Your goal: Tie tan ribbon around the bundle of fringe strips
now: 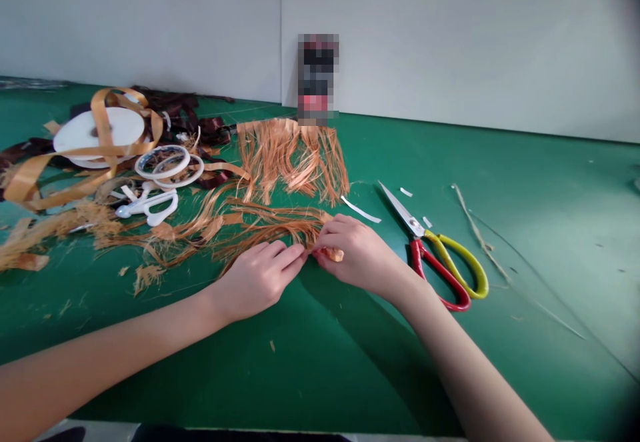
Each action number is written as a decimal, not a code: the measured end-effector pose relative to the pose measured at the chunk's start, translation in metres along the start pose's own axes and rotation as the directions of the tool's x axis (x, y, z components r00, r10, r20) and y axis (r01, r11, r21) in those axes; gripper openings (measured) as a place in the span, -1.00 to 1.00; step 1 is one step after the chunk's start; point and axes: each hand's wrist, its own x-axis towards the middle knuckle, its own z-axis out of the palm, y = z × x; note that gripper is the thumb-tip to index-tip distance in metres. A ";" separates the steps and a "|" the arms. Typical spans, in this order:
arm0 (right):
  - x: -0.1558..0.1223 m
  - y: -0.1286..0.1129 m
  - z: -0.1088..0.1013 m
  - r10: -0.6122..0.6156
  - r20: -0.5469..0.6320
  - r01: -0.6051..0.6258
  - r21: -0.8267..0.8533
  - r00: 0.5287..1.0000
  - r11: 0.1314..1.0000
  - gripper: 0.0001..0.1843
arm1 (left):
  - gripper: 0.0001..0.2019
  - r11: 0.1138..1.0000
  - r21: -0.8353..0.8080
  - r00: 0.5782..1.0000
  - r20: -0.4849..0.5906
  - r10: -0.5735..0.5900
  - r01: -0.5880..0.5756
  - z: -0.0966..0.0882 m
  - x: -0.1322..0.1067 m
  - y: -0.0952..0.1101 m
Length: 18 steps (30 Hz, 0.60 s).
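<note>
Frayed orange ribbon (pixel 267 229): is lying across the green bench (pixel 350 375), bunched between my hands.
Left hand (pixel 257 279): I am pinching the strands in my fingertips.
Right hand (pixel 357 255): I am clasping the same bunch, touching my left fingertips.
Nearby: red-and-yellow scissors (pixel 440 262) are lying just right; a fringe of orange strands (pixel 295 159) is hanging beyond; a white ribbon spool (pixel 100 132) and white plastic rings (pixel 163 165) are sitting left.

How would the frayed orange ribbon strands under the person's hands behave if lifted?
The frayed orange ribbon strands would probably droop, since they lie limp and curving on the green mat. They look very light for their bulk, being thin fibres. They may also tangle or shed: loose wisps lie scattered nearby.
</note>
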 end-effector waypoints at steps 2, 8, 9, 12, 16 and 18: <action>0.000 0.000 0.001 0.005 0.000 -0.005 -0.008 1.000 1.000 -0.84 | -0.72 1.000 -0.020 1.000 0.014 -0.014 0.014 0.001 0.001 0.000; 0.002 -0.001 0.004 0.037 0.000 -0.037 -0.016 0.999 0.999 -0.87 | -0.72 0.992 -0.105 0.997 0.038 -0.064 0.067 -0.001 0.005 -0.002; 0.002 -0.001 0.004 0.050 -0.004 -0.050 -0.013 0.999 0.999 -0.87 | -0.72 0.992 -0.110 0.997 0.037 -0.062 0.066 -0.001 0.005 -0.003; 0.004 -0.003 0.006 0.104 -0.023 -0.104 0.003 0.994 0.995 -0.88 | -0.73 0.994 -0.102 0.999 0.026 -0.046 0.049 -0.003 0.006 -0.004; 0.003 -0.003 0.007 0.174 -0.044 -0.173 0.031 0.984 0.984 -0.90 | -0.71 0.998 -0.055 1.000 -0.013 -0.027 0.026 -0.004 0.004 -0.002; 0.003 -0.003 0.007 0.188 -0.043 -0.186 0.048 0.981 0.981 -0.91 | -0.68 0.999 -0.032 1.000 -0.020 -0.008 0.007 -0.004 0.004 -0.001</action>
